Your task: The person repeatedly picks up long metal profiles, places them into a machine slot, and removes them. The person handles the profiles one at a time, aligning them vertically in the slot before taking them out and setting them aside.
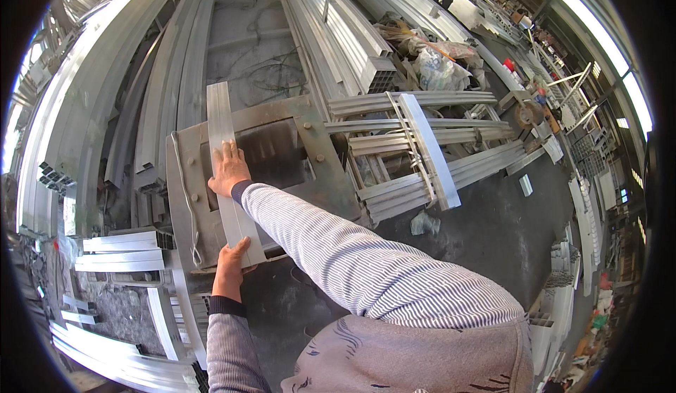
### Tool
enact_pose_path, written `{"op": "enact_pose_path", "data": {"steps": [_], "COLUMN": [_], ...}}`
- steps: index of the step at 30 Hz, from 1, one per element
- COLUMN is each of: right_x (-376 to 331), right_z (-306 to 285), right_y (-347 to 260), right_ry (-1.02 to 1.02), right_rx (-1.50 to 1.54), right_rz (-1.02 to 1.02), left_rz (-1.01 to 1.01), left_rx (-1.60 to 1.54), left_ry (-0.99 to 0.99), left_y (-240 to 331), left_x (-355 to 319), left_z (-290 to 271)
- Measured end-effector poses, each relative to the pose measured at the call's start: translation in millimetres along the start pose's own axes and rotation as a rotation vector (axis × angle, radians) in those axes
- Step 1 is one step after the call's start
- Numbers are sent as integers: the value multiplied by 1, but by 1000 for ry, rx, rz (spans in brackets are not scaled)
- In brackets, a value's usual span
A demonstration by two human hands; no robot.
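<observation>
A long, flat silver metal profile (220, 111) lies across a worn metal machine bed (331, 175) with a dark rectangular opening. My left hand (229, 266) grips its near end, thumb on the upper face and the other fingers partly hidden beneath. Farther up, my right hand (229, 169) rests over the profile's middle, its thumb by the left edge and its fingers reaching across toward the right edge. Beside the profile, a thin pale cord (186, 196) hangs along the left of the bed. Several bolt heads stand out on the bed's surface.
Long profiles (169, 104) are stacked beyond and left of the bed, and more box sections (352, 41) lie beyond it. To the right, a rack of bars (394, 143) carries a bright flat strip (428, 150). Plastic bags (443, 69) lie behind it. Short offcuts (123, 249) sit at left.
</observation>
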State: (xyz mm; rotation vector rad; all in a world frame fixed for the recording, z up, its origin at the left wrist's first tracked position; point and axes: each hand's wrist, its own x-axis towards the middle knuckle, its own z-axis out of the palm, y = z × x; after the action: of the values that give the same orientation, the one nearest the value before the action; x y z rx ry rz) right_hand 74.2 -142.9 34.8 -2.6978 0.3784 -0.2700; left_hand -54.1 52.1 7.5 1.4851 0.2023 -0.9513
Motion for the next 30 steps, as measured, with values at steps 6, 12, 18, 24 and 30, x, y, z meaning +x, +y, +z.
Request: {"op": "enact_pose_path", "data": {"steps": [6,12,18,24,30], "right_x": [-59,-146,-224,-267,-309], "right_z": [5,5,8,11,27], "right_y": [-10,-28,-51,-64,-70], "right_ry": [50,-4,-94,-127,-64], "right_rx": [28,60,5,86,93], "right_rz": [-47,-37,-4,42,12], "left_rz": [38,100,116,115,160], "left_rx": [-27,-76,-71,-94,-16], "left_ry": [-25,-70,-63,-45,-20], "left_y": [-53,-122,-175,-203,-235], "left_x": [-29,-90,-147,-195,-227], "left_z": [-6,-16,-22,-24,-28]}}
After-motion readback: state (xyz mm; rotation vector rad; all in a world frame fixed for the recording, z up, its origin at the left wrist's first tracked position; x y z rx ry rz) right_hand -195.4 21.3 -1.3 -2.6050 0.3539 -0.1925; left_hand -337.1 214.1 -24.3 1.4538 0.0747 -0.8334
